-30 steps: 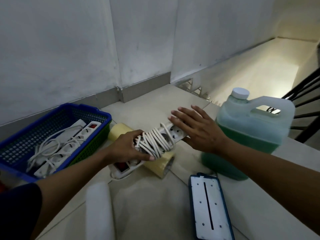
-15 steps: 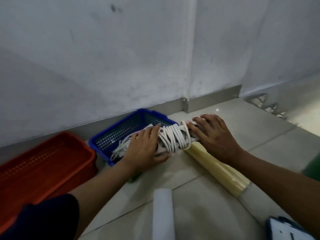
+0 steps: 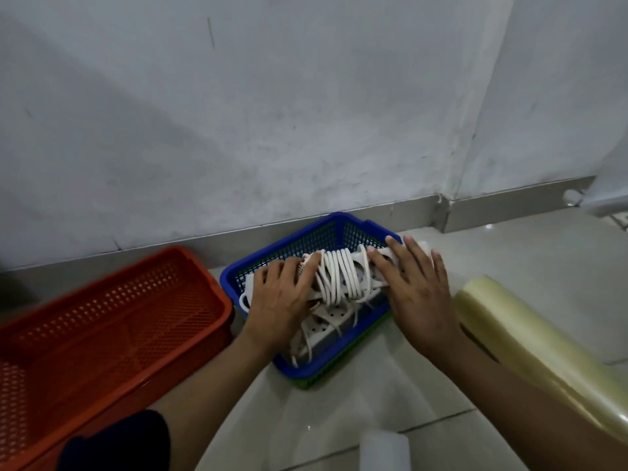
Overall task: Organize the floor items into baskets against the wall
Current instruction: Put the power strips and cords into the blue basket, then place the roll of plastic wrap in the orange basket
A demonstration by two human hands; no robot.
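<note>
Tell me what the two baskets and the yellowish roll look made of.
Blue basket and orange basket: moulded plastic, by the uniform perforated mesh walls and smooth rims. Yellowish roll: probably translucent plastic film, glossy and wound in layers; can't confirm.

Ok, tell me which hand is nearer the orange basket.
Left. The left hand grips the power strip over the blue basket, right beside the orange basket. The right hand holds the strip's far end, farther away.

The blue basket [image 3: 307, 241] and orange basket [image 3: 112, 321] have perforated mesh walls. The power strip [image 3: 343, 278] is white; the roll [image 3: 530, 345] pale yellow.
</note>
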